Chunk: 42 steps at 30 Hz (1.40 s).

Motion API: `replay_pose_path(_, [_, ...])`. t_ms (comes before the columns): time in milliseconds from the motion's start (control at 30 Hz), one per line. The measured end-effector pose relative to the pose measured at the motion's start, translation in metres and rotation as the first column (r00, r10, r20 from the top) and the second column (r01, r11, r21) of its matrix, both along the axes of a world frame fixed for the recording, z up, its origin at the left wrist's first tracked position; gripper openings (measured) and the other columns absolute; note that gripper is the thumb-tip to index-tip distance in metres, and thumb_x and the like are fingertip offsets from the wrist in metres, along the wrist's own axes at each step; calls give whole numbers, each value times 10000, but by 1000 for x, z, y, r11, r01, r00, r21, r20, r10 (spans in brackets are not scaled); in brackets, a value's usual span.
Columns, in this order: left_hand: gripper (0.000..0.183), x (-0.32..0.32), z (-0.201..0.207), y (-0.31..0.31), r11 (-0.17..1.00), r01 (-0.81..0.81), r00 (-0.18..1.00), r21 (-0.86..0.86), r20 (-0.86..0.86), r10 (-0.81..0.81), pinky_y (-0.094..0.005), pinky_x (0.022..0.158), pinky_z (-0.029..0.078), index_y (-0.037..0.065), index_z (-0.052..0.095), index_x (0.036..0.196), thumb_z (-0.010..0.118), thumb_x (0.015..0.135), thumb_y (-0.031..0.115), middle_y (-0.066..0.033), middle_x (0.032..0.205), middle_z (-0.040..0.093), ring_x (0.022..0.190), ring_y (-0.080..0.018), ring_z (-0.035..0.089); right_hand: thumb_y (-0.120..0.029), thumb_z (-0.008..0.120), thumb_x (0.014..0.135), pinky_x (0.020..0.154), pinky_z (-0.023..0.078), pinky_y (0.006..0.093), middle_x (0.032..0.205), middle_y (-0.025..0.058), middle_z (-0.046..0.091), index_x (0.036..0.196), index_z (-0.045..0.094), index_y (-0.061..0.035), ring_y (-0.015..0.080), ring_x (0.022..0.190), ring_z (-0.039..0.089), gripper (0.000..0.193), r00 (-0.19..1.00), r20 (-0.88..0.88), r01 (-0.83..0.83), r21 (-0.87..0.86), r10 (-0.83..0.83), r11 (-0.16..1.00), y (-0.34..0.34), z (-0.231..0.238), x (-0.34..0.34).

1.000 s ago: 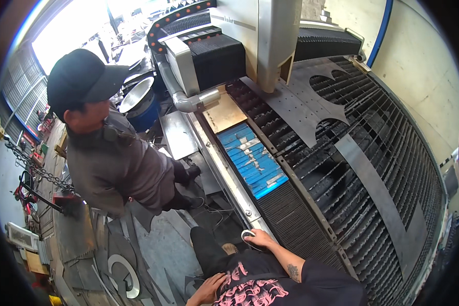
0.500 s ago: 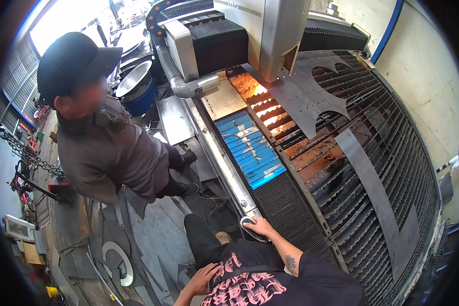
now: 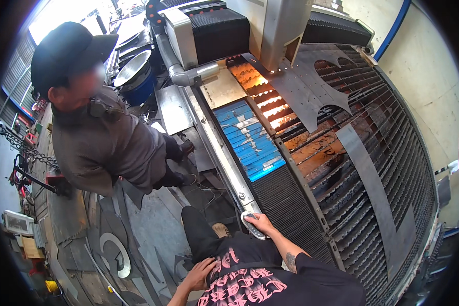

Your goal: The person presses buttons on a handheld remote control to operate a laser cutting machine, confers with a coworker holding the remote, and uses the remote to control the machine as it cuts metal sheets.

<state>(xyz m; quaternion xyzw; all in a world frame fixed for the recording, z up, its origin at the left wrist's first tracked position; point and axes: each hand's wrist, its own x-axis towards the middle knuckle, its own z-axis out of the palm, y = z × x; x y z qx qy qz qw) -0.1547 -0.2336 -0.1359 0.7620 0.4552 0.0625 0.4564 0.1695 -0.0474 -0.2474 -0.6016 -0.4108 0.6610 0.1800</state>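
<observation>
My right hand (image 3: 263, 224) is wrapped round an oval handheld remote control (image 3: 253, 230), pale at the rim with a dark face, beside the edge rail of a metal-cutting machine. My left hand (image 3: 199, 275) lies flat on my black shirt (image 3: 245, 285) at the waist, fingers stretched and holding nothing. Ahead of me, the machine's cutting head column (image 3: 286, 25) stands over a grey steel sheet (image 3: 311, 89) with large curved cut-outs. Small sparks show at its foot, and an orange glow shines between the slats (image 3: 270, 104) under the sheet.
A person (image 3: 102, 127) in a dark cap stands at left, by the machine. Blue covers (image 3: 250, 140) and a ribbed black bellows (image 3: 285, 204) line the near side. A long steel strip (image 3: 367, 183) crosses the slatted bed. Metal offcuts (image 3: 115, 252) litter the floor at left.
The view has shifted slightly, so the scene sits a little higher. The cutting head shows more sparks at its foot. Both hands keep nearly the same pose.
</observation>
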Motion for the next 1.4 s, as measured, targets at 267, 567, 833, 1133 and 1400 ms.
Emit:
replay_pose_path(267, [929, 1, 0, -1, 998, -12, 1000, -57, 20, 14, -450, 1153, 279, 134, 334, 1498, 755, 691, 317, -161, 1526, 342, 1419, -355, 322, -383, 696, 901, 488, 533, 306, 710, 88, 672, 1006, 677, -18, 177, 555, 674, 380, 996, -21, 80, -44, -81, 996, -2, 7, -2])
replay_pose_path(567, [763, 6, 13, 5, 1000, 9, 1000, -18, 31, -8, -442, 1148, 288, 84, 344, 1482, 665, 812, 259, -182, 1513, 357, 1403, -367, 345, -372, 699, 896, 493, 541, 306, 720, 100, 678, 1024, 675, -8, 190, 559, 681, 387, 992, -38, 123, -13, -123, 992, -4, -1, -2])
replay_pose_path(833, [804, 7, 10, 2, 999, 17, 999, -37, 31, -16, -446, 1158, 269, 88, 327, 1492, 676, 805, 317, -190, 1520, 342, 1416, -365, 324, -341, 698, 905, 477, 532, 299, 715, 89, 676, 1023, 679, -1, 183, 546, 675, 361, 985, -43, 165, 5, -165, 986, -5, -3, -3])
replay_pose_path(1133, [767, 8, 9, 0, 998, 9, 999, -58, 31, -7, -440, 1166, 257, 97, 332, 1492, 656, 823, 289, -184, 1522, 340, 1418, -359, 324, -338, 700, 904, 478, 532, 298, 716, 91, 677, 1009, 674, 10, 183, 550, 676, 364, 982, -38, 187, 19, -187, 982, -5, -4, -2])
replay_pose_path(1400, [816, 6, 0, -4, 999, -4, 1000, -47, 13, 4, -441, 1157, 276, 112, 347, 1490, 687, 764, 259, -175, 1510, 359, 1406, -357, 342, -340, 708, 899, 486, 549, 306, 728, 93, 677, 992, 674, 10, 183, 556, 674, 363, 979, -31, 200, -18, -200, 980, -4, 0, -4])
